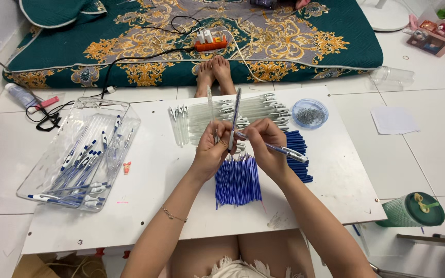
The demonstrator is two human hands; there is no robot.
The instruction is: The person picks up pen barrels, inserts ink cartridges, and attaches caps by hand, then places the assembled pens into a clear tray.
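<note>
Two bare forearms with no sleeves. A thin chain bracelet (173,215) circles the left wrist. Bare feet (214,75) show at the far table edge. Frayed white shorts (238,268) near.

1 small open pink box (432,34) of coloured items stands on the floor, top right; 1 white-and-blue tube (20,94) lies far left.

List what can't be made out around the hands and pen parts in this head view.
- Left hand: what its fingers pinch, hidden by the right hand.
- Small round dish: grey contents too small to identify.
- Clear tray: the pen count, as they overlap.
- Blue refills: top ends covered by both hands.
</note>
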